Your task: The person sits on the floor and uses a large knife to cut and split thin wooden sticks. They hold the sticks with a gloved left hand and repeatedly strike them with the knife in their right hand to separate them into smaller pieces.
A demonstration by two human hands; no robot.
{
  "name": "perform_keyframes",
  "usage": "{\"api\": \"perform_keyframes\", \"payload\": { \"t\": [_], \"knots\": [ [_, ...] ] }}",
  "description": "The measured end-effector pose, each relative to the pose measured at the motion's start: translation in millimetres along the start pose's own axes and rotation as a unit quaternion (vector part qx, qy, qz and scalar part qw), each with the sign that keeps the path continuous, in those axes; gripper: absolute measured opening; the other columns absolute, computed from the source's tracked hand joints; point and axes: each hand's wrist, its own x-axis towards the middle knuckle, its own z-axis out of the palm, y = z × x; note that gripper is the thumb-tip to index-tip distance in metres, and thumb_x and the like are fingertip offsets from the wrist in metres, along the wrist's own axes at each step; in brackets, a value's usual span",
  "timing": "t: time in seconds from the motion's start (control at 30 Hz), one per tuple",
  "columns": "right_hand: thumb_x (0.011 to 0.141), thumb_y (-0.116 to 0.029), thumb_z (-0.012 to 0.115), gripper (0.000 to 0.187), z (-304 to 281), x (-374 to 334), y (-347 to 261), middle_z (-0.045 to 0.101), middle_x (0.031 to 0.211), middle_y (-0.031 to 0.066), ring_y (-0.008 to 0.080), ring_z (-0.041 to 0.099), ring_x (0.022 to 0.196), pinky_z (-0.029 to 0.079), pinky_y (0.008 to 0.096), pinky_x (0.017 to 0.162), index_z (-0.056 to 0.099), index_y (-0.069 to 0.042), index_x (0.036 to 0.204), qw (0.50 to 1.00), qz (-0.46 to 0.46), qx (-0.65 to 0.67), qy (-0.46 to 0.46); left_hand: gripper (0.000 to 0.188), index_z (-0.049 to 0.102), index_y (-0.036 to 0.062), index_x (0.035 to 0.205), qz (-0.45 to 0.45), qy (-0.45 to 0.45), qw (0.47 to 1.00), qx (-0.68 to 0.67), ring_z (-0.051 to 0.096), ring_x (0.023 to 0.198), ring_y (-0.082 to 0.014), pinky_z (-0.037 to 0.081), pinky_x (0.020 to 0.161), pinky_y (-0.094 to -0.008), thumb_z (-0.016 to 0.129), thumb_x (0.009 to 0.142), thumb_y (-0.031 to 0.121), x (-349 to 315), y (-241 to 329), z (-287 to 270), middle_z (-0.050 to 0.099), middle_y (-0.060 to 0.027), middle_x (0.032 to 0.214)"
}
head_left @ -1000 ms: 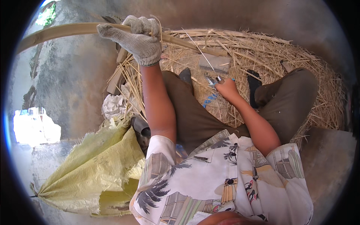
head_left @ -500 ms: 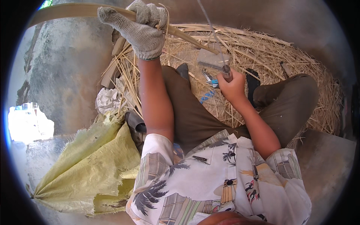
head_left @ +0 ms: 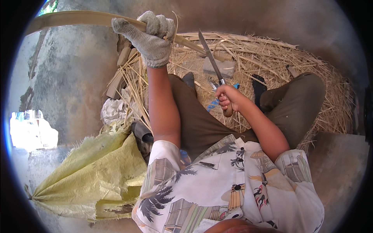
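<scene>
Strip (head_left: 81, 18) lies inside left fingers (head_left: 160, 25) (gloved), knife handle (head_left: 228, 112) inside right fingers (head_left: 222, 99).

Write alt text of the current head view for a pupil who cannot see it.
A gloved left grip holds a long pale strip; the bare right grip holds a knife pointing forward. Straw-like scraps lie heaped beyond.

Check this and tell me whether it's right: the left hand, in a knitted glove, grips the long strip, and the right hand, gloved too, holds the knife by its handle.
One thing is wrong: the right hand is bare, as the head view shows. The left hand, in a knitted glove, does grip the long strip, and the right does hold the knife by its handle.
</scene>
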Motion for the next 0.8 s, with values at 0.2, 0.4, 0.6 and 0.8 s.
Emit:
{"api": "perform_keyframes", "payload": {
  "t": [0.2, 0.4, 0.6, 0.8],
  "knots": [
    [0.079, -0.014, 0.063, 0.019, 20, -31, -8, 0.048, 0.052, -0.0001, 0.0147, 0.045, 0.040, 0.038, 0.0343, 0.043, 0.053, -0.006, 0.065, 0.972, -0.084, -0.147, 0.165, 0.083, 0.026, 0.0186, 0.053, 0.015, 0.019, 0.998, 0.052, 0.020, 0.040, -0.0134, 0.019, 0.040, -0.0301, 0.036, 0.074, 0.098, -1, -4, 12, 0.020, 0.0046, 0.046],
    [0.081, -0.013, 0.066, 0.024, 38, -52, -11, 0.053, 0.057, 0.0025, 0.0121, 0.047, 0.053, 0.039, 0.0338, 0.053, 0.055, 0.001, 0.067, 0.798, -0.443, -0.311, 0.266, 0.082, 0.026, 0.0183, 0.054, 0.060, 0.063, 0.993, 0.084, 0.021, 0.041, -0.0136, 0.020, 0.041, -0.0300, 0.038, 0.076, 0.096, 0, 2, -1, 0.021, 0.0041, 0.047],
    [0.080, -0.021, 0.069, 0.028, -14, 9, 22, 0.059, 0.056, 0.0084, 0.0171, 0.057, 0.053, 0.043, 0.0351, 0.052, 0.061, 0.001, 0.065, 0.825, -0.323, -0.365, 0.285, 0.081, 0.025, 0.0184, 0.054, 0.056, 0.061, 0.996, 0.043, 0.019, 0.040, -0.0139, 0.018, 0.041, -0.0308, 0.040, 0.076, 0.095, 0, 1, -1, 0.021, 0.0036, 0.046],
    [0.082, -0.019, 0.066, 0.029, -28, 26, 37, 0.052, 0.052, 0.0058, 0.0196, 0.055, 0.043, 0.041, 0.0372, 0.043, 0.055, -0.003, 0.061, 0.887, -0.192, -0.307, 0.288, 0.081, 0.027, 0.0179, 0.054, 0.052, 0.053, 0.997, 0.036, 0.018, 0.041, -0.0138, 0.017, 0.041, -0.0311, 0.041, 0.076, 0.095, -2, 1, -6, 0.021, 0.0038, 0.047]
  ]
}}
